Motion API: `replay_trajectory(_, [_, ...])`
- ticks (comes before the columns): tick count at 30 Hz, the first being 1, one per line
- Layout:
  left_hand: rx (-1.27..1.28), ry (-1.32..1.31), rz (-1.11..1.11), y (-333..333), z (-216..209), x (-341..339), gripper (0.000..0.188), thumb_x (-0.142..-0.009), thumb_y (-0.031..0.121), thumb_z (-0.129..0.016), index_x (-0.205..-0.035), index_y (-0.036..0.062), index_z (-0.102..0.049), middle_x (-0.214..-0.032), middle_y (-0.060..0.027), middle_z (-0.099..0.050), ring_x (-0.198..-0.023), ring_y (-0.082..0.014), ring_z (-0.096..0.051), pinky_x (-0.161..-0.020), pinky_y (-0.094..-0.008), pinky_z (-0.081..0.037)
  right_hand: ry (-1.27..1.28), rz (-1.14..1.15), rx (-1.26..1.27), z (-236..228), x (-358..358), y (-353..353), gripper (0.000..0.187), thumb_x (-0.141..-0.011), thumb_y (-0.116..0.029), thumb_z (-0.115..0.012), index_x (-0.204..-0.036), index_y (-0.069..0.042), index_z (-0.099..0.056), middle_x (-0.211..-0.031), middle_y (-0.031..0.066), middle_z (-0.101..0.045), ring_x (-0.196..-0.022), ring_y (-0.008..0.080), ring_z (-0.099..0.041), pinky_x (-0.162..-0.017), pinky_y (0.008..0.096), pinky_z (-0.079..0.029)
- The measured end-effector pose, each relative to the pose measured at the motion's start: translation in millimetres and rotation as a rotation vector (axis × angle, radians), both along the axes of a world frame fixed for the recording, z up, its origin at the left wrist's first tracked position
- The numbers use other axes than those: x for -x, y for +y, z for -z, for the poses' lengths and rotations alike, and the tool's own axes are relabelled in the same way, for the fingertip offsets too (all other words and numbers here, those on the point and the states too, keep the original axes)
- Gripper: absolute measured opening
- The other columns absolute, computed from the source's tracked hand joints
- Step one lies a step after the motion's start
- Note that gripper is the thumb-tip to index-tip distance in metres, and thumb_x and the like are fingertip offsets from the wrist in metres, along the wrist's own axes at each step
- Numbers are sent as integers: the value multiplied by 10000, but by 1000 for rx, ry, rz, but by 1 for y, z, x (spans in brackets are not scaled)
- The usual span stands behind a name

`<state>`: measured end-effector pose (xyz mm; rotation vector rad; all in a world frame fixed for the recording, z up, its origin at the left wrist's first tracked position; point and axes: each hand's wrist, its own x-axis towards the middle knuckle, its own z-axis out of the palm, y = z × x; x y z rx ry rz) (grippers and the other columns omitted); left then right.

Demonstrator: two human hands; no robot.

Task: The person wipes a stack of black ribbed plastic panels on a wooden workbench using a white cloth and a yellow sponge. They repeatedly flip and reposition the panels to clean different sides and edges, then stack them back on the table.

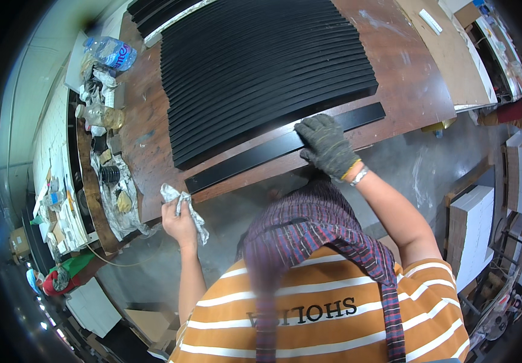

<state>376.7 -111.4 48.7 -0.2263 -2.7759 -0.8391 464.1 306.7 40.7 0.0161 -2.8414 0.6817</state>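
My left hand [179,225], bare, is closed around a crumpled whitish rag [195,219], just off the table's near edge. The rag hangs below my fingers. On my right hand [328,145] is a dark grey knitted glove with a yellow cuff. It grips a long flat black slat [243,158] across its width, right of the middle. The slat lies slantwise along the near edge of the brown table [403,78]. Right behind it, many similar black slats [267,66] lie side by side in a wide layer.
At the table's left stand a clear plastic bottle [113,53] and a jar of yellowish liquid [100,115], among stained rags [119,196]. White-faced boards [469,236] are stacked on the right. One person [67,278] is at the lower left, another [518,112] at the far right.
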Motion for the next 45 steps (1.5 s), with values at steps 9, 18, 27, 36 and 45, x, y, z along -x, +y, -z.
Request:
replay_trajectory(9, [-334,56,58,49,-13,6,201,-878,-21,-690,-1072,-66,-717,-965,-105,-656,-895,-216,-641,-846,-322,-501,280,-181,-211,-5,23,15,288,-660,-164,-715,-918,-81,-617,-913,98,-598,-941,309,-585,-870,448,-466])
replay_trajectory(18, [-427,83,339,191,-45,47,211,-853,-48,-706,-1062,-58,-724,-955,-115,-670,-902,-203,-645,-854,-305,-505,201,-188,-102,-5,41,49,522,-727,-272,-814,-1192,-116,-634,-1269,106,-600,-1297,307,-512,-1214,513,-299])
replay_trajectory(27, [-274,-300,247,334,-43,115,370,-899,162,-739,-1207,-39,-705,-1155,-188,-693,-1051,-279,-696,-918,-363,-537,42,456,142,-7,-15,167,1116,-558,-284,-943,-1520,-47,-429,-1559,207,-416,-1441,399,-383,-1223,507,-276])
replay_trajectory(36, [-438,-732,976,539,-27,33,330,-924,35,-659,-1251,11,-696,-1176,-129,-710,-1061,-240,-676,-950,-366,-533,-35,350,916,75,-7,182,864,-812,-292,-778,-1518,7,-380,-1510,233,-453,-1407,403,-416,-1195,484,-316])
replay_trajectory(45, [265,-202,-146,398,-22,189,422,-881,18,-632,-1278,-122,-598,-1147,-269,-678,-1050,-377,-702,-894,-447,-579,75,301,352,34,-9,192,1094,-630,-356,-927,-1509,15,-392,-1469,240,-484,-1385,427,-428,-1189,519,-308])
